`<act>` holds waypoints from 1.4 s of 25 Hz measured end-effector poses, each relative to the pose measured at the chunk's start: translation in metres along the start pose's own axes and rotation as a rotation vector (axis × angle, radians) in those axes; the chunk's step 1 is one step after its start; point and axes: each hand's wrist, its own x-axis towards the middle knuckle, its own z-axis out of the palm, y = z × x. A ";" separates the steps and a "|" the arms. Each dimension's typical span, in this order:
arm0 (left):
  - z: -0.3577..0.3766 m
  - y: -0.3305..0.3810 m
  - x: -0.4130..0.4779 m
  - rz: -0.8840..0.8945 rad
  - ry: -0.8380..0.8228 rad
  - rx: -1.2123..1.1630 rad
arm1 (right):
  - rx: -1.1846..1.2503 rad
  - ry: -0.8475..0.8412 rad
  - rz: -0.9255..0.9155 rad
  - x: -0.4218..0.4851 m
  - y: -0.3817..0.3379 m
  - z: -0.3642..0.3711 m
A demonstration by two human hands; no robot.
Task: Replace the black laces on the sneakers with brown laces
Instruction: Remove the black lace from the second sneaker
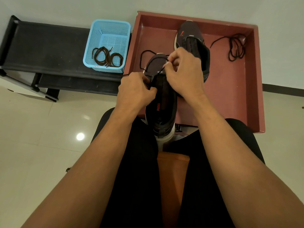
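Note:
A dark sneaker [162, 104] lies between my knees, toe pointing away, with a black lace [144, 54] still threaded near its toe and looping out to the left. My left hand [135, 91] pinches the lace at the left eyelets. My right hand [184, 73] pinches the same lace over the toe end. A second dark sneaker [190, 38] without laces stands farther back in the red tray [230, 83]. A loose black lace [235, 46] lies in the tray's right corner. Brown laces [107, 57] are coiled in a blue basket [107, 32].
The blue basket sits on a black bench [46, 48] to the left of the tray. Glossy white floor tiles [41, 137] spread to the left. An orange seat [172, 170] shows between my legs.

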 end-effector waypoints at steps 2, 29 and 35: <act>0.000 -0.001 0.000 -0.002 -0.003 -0.012 | 0.086 0.119 0.059 0.003 0.001 -0.009; -0.002 -0.001 0.001 0.077 -0.020 -0.027 | -0.552 -0.107 -0.086 -0.012 -0.013 0.010; -0.001 -0.002 0.001 0.054 -0.039 -0.044 | -0.384 0.123 0.005 0.007 0.001 -0.029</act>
